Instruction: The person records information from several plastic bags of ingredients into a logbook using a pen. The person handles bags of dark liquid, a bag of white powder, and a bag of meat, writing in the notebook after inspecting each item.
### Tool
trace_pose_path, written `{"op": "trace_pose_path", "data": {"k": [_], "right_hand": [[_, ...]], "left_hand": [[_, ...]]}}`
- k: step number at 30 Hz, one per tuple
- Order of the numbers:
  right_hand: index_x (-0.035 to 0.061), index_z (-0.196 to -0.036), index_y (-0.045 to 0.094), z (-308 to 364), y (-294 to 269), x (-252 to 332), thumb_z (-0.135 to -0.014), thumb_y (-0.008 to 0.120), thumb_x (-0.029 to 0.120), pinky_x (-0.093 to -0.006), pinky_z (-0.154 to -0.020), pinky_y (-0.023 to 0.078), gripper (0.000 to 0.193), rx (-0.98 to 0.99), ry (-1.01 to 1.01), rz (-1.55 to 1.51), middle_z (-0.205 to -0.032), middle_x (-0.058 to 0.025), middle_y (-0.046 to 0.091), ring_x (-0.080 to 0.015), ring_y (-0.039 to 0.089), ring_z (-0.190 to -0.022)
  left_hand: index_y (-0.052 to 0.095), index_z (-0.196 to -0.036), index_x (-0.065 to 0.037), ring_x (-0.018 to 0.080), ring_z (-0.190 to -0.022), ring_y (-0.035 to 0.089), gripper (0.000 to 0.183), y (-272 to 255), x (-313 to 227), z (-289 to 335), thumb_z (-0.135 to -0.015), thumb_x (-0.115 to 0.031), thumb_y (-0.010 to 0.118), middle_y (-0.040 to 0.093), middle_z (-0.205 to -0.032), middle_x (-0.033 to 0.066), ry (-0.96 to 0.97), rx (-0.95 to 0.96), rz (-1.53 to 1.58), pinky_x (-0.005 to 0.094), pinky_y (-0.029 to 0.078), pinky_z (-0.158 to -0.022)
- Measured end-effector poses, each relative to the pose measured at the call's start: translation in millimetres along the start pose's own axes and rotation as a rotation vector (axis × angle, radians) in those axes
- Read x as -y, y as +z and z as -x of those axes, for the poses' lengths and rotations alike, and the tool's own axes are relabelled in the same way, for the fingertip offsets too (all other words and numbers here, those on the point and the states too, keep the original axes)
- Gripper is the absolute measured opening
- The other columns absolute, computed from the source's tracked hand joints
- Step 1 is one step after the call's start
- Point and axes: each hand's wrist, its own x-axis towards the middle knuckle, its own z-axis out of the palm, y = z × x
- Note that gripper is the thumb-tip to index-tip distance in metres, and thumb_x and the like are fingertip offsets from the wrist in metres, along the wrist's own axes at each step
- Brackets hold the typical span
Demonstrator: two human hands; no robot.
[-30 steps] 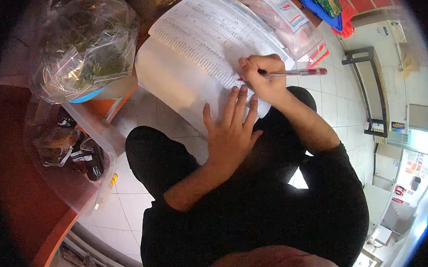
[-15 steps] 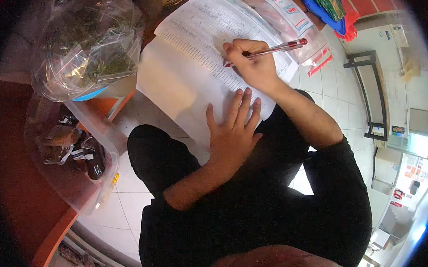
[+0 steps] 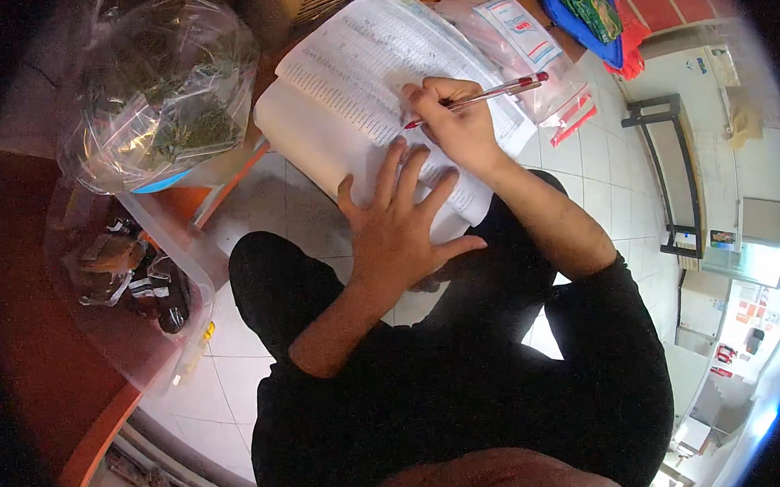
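Observation:
An open notebook (image 3: 349, 56) with dense lines of writing lies tilted in front of me, its near-left page mostly blank. A red-tipped pen (image 3: 505, 87) is pinched in my right hand (image 3: 465, 129), its point on or just above the written page. My left hand (image 3: 393, 221) rests with spread fingers across the notebook's near edge, fingertips just below the pen's tip and thumb pointing right. What supports the notebook underneath is mostly hidden.
On the left, a clear plastic bag (image 3: 170, 87) of green stuff stands above a clear plastic bin (image 3: 200, 293) holding small packets (image 3: 113, 254). Beyond the notebook's right side are a pinkish plastic bag (image 3: 521, 43) and a blue bag (image 3: 604, 43) with a green packet. My knees are below.
My left hand has slid up and left across the page, its fingers spreading wider. The notebook's near-left page now curves down more. My right hand has shifted only slightly, keeping the pen.

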Motion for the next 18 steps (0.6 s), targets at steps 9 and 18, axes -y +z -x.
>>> {"op": "trace_pose_path", "data": {"k": [9, 18], "right_hand": [[0.0048, -0.051, 0.043, -40.4, -49.4, -30.4, -0.082, 0.069, 0.009, -0.0268, -0.048, 0.036, 0.040, -0.069, -0.080, 0.096, -0.050, 0.0013, 0.045, -0.0056, 0.042, -0.050], [0.0041, -0.051, 0.043, -42.5, -55.4, -27.6, -0.079, 0.064, 0.006, -0.0273, -0.047, 0.039, 0.036, -0.185, -0.061, 0.179, -0.050, -0.0012, 0.047, -0.0074, 0.046, -0.049]], "left_hand": [[0.060, -0.125, -0.024, 0.0293, -0.142, 0.026, 0.073, -3.5, -3.3, -1.5, -0.070, -0.071, 0.067, 0.042, -0.141, 0.0101, -0.009, 0.054, -0.017, 0.0674, 0.021, -0.095], [0.061, -0.125, -0.024, 0.0296, -0.141, 0.027, 0.070, -4.0, -5.9, -1.2, -0.071, -0.068, 0.068, 0.042, -0.141, 0.0095, -0.033, 0.058, -0.033, 0.0670, 0.022, -0.095]]}}
